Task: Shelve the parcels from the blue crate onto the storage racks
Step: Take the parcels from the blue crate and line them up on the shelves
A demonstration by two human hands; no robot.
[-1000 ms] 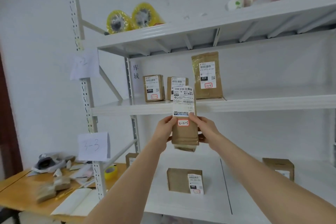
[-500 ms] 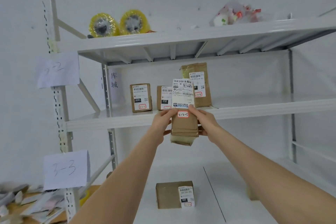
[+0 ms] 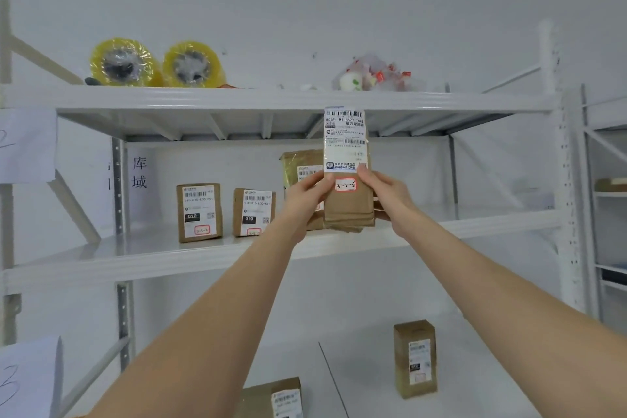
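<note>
Pinching the parcel (image 3: 347, 204) at nine and three o'clock, left hand (image 3: 307, 195) and right hand (image 3: 383, 192) are holding it upright by the shelf (image 3: 169, 254).

Left tape roll (image 3: 124, 62) and right tape roll (image 3: 191, 64), both yellow and film-wrapped, stand on edge just beside each other toward the left end of the top shelf (image 3: 305, 100). A clear plastic bag (image 3: 373, 73) with red and white contents lies farther right on it, well apart from them. An upper paper sheet (image 3: 27, 144) and a lower paper sheet (image 3: 29, 380), both handwritten, hang at far left. A wall notice (image 3: 139, 172) bears two printed characters.
</note>
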